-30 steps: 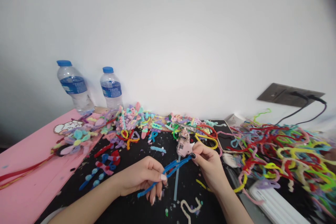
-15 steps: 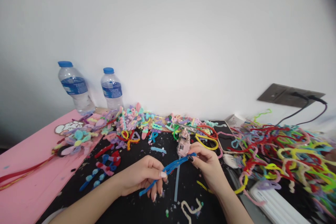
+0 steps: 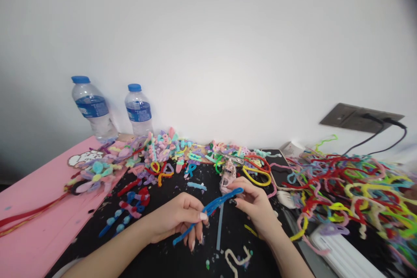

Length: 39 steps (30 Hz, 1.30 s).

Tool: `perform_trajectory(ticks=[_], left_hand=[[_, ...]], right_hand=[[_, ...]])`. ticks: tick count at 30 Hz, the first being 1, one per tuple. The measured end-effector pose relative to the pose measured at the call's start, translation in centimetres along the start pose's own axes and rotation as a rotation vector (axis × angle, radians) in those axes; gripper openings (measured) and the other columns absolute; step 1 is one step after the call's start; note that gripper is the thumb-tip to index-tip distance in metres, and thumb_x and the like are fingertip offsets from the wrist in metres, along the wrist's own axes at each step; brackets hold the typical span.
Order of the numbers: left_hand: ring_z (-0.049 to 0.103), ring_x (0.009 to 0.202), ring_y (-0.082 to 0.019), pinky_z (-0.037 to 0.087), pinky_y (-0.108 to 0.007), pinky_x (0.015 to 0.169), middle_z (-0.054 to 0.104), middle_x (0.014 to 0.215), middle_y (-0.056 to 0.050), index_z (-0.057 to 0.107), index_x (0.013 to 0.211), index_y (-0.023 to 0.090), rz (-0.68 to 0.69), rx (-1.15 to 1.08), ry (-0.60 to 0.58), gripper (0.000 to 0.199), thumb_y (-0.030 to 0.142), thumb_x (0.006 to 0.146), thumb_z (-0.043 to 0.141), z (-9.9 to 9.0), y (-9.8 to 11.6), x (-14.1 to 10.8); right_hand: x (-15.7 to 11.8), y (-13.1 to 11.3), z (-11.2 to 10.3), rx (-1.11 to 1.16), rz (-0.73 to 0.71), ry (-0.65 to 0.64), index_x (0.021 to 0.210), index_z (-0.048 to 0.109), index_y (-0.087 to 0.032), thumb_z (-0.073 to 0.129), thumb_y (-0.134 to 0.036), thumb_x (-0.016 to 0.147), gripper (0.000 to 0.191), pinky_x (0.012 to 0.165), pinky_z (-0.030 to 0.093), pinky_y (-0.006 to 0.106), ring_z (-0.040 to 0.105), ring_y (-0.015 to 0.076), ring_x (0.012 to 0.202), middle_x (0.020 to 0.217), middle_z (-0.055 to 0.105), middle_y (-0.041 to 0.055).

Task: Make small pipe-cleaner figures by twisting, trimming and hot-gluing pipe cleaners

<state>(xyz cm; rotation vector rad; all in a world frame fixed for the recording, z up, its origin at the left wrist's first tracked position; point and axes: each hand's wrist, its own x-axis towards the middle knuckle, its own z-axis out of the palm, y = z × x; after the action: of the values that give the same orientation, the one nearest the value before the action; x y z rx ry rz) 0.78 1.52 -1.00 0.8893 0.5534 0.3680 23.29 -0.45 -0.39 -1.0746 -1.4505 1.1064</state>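
My left hand (image 3: 184, 217) is closed, pinching a bundle of folded blue pipe cleaners (image 3: 215, 205) between thumb and fingers. One end sticks out below that hand, and the other slants up to the right. At this upper end is my right hand (image 3: 254, 204), its thumb and index finger apart. The tip lies against the index finger, while the thumb sits below it. Behind the tip stands a pale pink crusted object (image 3: 228, 176), partly hidden. Under the bundle, a straight pale blue strip (image 3: 220, 228) lies on the black mat (image 3: 156, 256).
Coloured pipe cleaners (image 3: 345, 186) heap up on the right, beside a white case (image 3: 345, 254). Finished fuzzy pieces (image 3: 163, 147) line the wall. Two water bottles (image 3: 138, 110) stand at the back left. A phone (image 3: 282, 167) lies behind my right hand. Cords hang from a wall socket (image 3: 350, 117).
My right thumb has come off the blue pipe cleaners and dropped below their end, whose tip now shows. My left hand keeps its pinch almost in place.
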Motion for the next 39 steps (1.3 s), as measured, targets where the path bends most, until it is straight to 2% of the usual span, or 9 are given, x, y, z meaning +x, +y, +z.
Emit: perform_trajectory(ticks=[4, 10, 21, 30, 39], left_hand=[[0.054, 0.031, -0.009, 0.036, -0.015, 0.032, 0.067, 0.055, -0.006, 0.061, 0.064, 0.010, -0.002, 0.002, -0.024, 0.015, 0.022, 0.072, 0.062, 0.0, 0.0, 0.0], [0.057, 0.034, -0.010, 0.035, -0.014, 0.032, 0.068, 0.056, -0.006, 0.061, 0.065, 0.010, -0.002, 0.003, -0.008, 0.014, 0.021, 0.073, 0.061, -0.2, -0.1, 0.1], [0.056, 0.034, -0.009, 0.036, -0.015, 0.033, 0.068, 0.057, -0.006, 0.062, 0.067, 0.010, -0.020, 0.017, -0.013, 0.015, 0.023, 0.072, 0.062, -0.2, -0.1, 0.0], [0.057, 0.036, -0.009, 0.036, -0.015, 0.035, 0.068, 0.059, -0.006, 0.060, 0.067, 0.010, -0.023, 0.040, -0.014, 0.016, 0.025, 0.073, 0.062, -0.2, -0.2, 0.0], [0.056, 0.037, -0.009, 0.039, -0.016, 0.038, 0.066, 0.060, -0.005, 0.056, 0.068, 0.012, -0.041, 0.102, -0.066, 0.020, 0.031, 0.075, 0.060, -0.1, -0.2, -0.1]], right_hand=[[0.1, -0.5, 0.3, -0.039, 0.005, -0.030, 0.079, 0.072, -0.022, 0.069, -0.026, 0.071, 0.009, 0.071, 0.043, 0.027, 0.053, 0.0180, 0.080, 0.083, 0.056, 0.0033], [0.0, -0.5, 0.0, -0.071, 0.014, -0.098, 0.083, 0.072, -0.022, 0.068, -0.026, 0.072, 0.012, 0.073, 0.042, 0.029, 0.052, 0.0179, 0.079, 0.084, 0.056, 0.0036], [0.1, -0.8, 0.3, -0.111, -0.008, -0.132, 0.081, 0.071, -0.021, 0.065, -0.025, 0.075, 0.008, 0.073, 0.042, 0.029, 0.053, 0.0186, 0.081, 0.082, 0.058, 0.0038], [0.1, -1.1, 0.4, -0.171, -0.016, -0.118, 0.079, 0.072, -0.021, 0.065, -0.022, 0.075, 0.008, 0.071, 0.042, 0.029, 0.055, 0.0184, 0.078, 0.078, 0.059, 0.0034], [0.1, -0.8, 0.2, -0.190, -0.045, -0.101, 0.077, 0.072, -0.021, 0.065, -0.020, 0.075, 0.007, 0.070, 0.042, 0.029, 0.056, 0.0182, 0.076, 0.077, 0.059, 0.0034]])
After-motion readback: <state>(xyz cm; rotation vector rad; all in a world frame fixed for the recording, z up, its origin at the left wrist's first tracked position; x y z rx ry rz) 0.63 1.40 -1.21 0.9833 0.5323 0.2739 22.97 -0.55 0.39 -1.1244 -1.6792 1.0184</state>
